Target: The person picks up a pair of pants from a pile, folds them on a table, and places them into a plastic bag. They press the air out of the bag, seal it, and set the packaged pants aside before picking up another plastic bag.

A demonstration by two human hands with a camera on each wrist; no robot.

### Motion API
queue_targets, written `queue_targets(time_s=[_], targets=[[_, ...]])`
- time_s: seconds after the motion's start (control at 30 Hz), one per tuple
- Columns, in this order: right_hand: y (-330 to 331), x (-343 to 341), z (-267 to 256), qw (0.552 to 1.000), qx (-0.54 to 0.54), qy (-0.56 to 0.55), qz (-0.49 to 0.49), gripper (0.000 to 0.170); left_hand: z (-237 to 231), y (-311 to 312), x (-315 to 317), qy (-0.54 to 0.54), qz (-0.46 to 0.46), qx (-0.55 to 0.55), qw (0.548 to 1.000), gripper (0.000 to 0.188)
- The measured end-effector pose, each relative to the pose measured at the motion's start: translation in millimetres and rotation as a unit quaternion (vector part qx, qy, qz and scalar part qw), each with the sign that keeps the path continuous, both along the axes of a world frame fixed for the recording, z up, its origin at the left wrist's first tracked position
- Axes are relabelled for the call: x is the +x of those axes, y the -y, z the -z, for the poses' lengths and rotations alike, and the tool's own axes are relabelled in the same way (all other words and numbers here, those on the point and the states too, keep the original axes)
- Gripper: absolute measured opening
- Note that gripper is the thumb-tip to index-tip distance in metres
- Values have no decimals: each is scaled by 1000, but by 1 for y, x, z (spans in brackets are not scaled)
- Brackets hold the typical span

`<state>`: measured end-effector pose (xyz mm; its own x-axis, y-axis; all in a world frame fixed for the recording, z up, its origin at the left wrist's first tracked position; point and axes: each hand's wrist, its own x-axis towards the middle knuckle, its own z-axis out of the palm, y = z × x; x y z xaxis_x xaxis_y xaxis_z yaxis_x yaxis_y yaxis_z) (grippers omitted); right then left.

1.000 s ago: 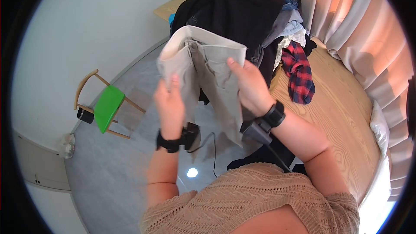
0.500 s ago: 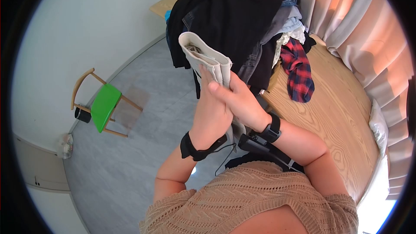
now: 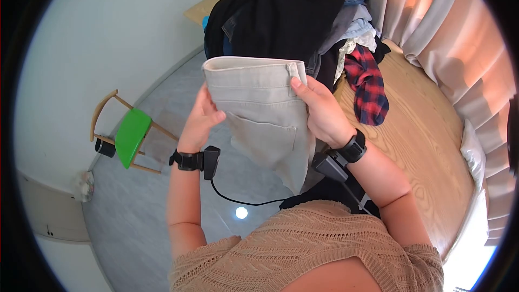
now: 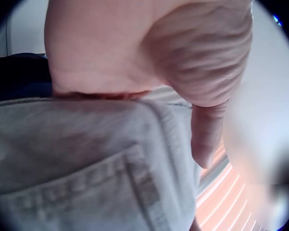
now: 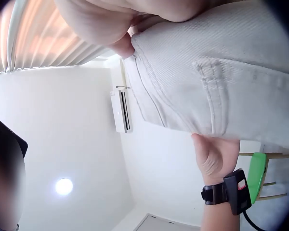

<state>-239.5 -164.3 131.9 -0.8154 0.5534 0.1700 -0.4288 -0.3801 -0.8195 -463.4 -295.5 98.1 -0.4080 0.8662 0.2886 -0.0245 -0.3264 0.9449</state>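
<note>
Pale grey trousers [image 3: 259,89], folded in half with a back pocket facing the body, hang upright between the hands in the head view. The right hand [image 3: 330,113] pinches the right end of the waistband, thumb in front. At the left edge, the left hand [image 3: 199,123] touches the cloth, its fingers partly hidden behind it. Its thumb stands apart in the left wrist view, where the palm [image 4: 130,48] lies over the trousers [image 4: 77,144]. The right wrist view shows the right hand [image 5: 135,19] at the waistband of the trousers [image 5: 183,86].
A heap of dark clothes [image 3: 275,16] lies ahead on a wooden table [image 3: 421,151], with a red-and-black checked garment [image 3: 369,89] beside it. A green chair [image 3: 132,135] stands on the grey floor at the left. A cable [image 3: 238,201] hangs from the left wrist.
The trousers went from opened out to folded together, then turned so the pocket side faces the body. The hands met around them, then the left hand moved away to the left.
</note>
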Motion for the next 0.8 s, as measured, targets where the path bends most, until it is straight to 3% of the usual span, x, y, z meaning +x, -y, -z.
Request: queue_targets(time_s=[0.07,0.2,0.27,0.4,0.47,0.53,0.67,0.8], targets=[[0,4,-4,1000,1,-19,-12,37,1,-3,-10,-50,109,-83,989,85],[-4,14,-7,999,37,-28,-7,41,-11,-14,5,-49,97,-66,992,71],[-15,21,-5,999,36,-32,7,42,-25,-18,20,-83,15,-47,995,60],[-36,51,5,990,92,-35,99,37,-55,-17,40,-124,-38,-15,991,54],[-42,63,28,954,207,3,214,34,-74,-13,50,-117,-106,17,987,51],[-41,78,55,956,201,20,215,38,-90,-8,50,-123,-137,34,982,49],[-25,90,96,947,249,147,142,60,-124,-2,47,-153,-242,129,949,41],[-6,85,120,904,343,225,123,86,-171,21,23,-88,-264,44,960,42]])
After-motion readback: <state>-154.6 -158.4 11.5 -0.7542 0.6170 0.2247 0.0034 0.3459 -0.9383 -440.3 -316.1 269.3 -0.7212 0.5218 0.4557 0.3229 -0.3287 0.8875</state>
